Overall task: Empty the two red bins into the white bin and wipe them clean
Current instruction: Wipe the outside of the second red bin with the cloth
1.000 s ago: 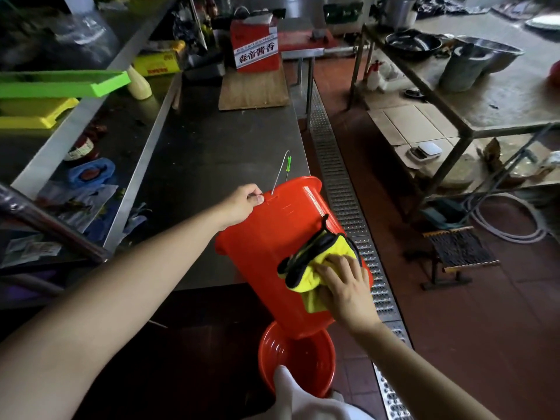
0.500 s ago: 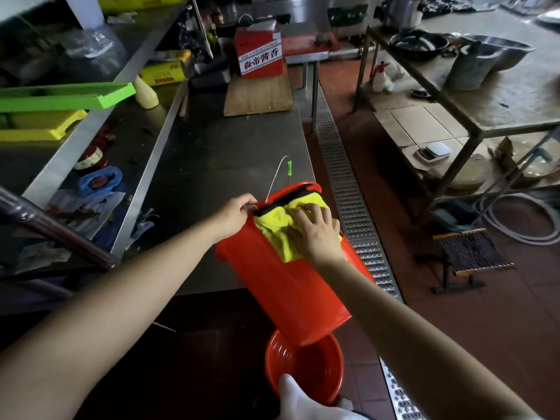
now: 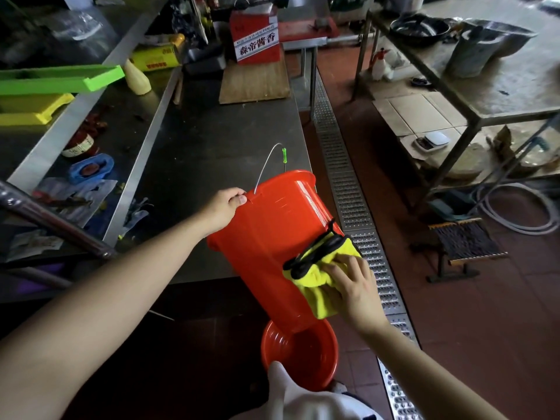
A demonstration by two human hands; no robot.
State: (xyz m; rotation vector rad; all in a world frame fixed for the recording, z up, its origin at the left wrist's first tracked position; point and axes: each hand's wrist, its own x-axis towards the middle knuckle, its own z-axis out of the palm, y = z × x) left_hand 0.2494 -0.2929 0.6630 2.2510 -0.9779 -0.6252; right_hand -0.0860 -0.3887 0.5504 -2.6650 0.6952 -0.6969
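Off the near edge of the steel table (image 3: 212,140), a red bin (image 3: 272,237) hangs tilted in the air, its rim up and away from the person and its base angled down. The left hand (image 3: 225,206) grips that rim on the table side, fingers curled over the lip beside the foot of the wire handle (image 3: 268,163). The right hand (image 3: 351,287) presses a yellow cloth (image 3: 318,291) with black trim flat against the bin's outer wall, low on the side away from the table; its fingers are spread and nearly straight on the cloth. A second red bin (image 3: 303,356) stands upright on the floor directly below the tilted bin's base, the two just apart. Beyond the bin on the side away from the table, a metal drain grate (image 3: 348,189) runs along the open red tile floor (image 3: 485,328). Between table edge and grate the room is narrow; past the grate the floor is open as far as a small stool (image 3: 466,244).

Half a second ago the cloth lay up at the bin's rim; it now sits well down the wall. The left hand's grip matches.
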